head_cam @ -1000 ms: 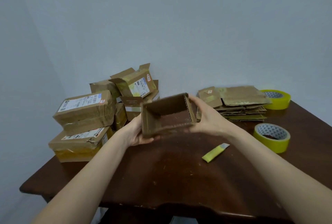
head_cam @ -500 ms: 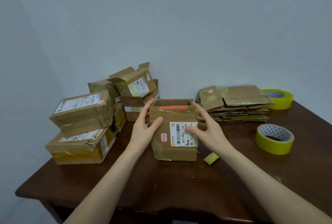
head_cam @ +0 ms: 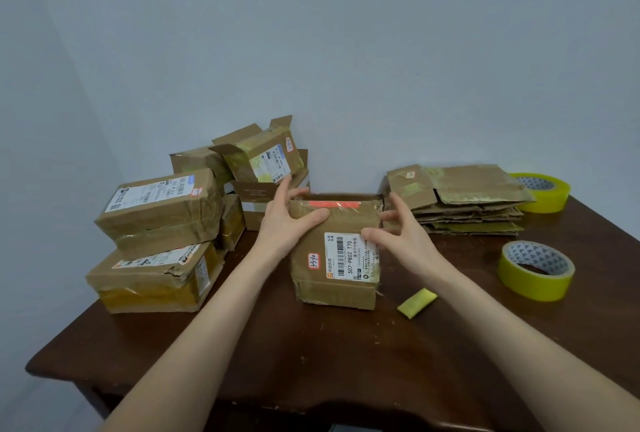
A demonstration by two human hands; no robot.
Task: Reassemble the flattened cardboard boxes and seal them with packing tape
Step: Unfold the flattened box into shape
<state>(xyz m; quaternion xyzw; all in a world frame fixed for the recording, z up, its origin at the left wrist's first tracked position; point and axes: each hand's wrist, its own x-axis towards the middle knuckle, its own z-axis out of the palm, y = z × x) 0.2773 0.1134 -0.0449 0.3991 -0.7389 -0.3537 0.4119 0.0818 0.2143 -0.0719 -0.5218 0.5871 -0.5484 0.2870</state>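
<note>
A small cardboard box (head_cam: 332, 279) stands upright on the dark wooden table (head_cam: 311, 362), its top open and a white shipping label facing me. My left hand (head_cam: 284, 224) grips the box's upper left corner, thumb on the front face and fingers over the top edge. My right hand (head_cam: 401, 241) holds the right side, thumb on the label and fingers round the right edge. A stack of flattened boxes (head_cam: 467, 210) lies behind and to the right. Two yellow tape rolls sit at the right: the near roll (head_cam: 533, 284) and the far roll (head_cam: 550, 199).
Several assembled boxes are piled at the left, among them a large upper one (head_cam: 159, 210) on a lower one (head_cam: 156, 279), with more behind (head_cam: 259, 158). A small yellow object (head_cam: 417, 303) lies just right of the box. A grey wall stands behind the table.
The box was held tipped with its opening toward me; it now stands upright on the table with the label facing me. Both hands have shifted to its upper sides.
</note>
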